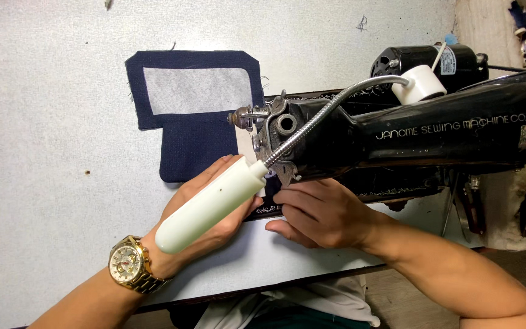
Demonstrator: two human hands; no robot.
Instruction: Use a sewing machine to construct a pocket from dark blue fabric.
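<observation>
The scene is evenly and brightly lit from above, with the pale desk [44, 122] rendered almost white. Soft, short shadows are cast beneath the navy fabric [193, 146] and under both forearms. Glare is seen along the black sewing machine [445, 131] and on the white lamp head [208, 207]. Focus is held throughout; slight wide-angle bending is noted toward 3 o'clock.
</observation>
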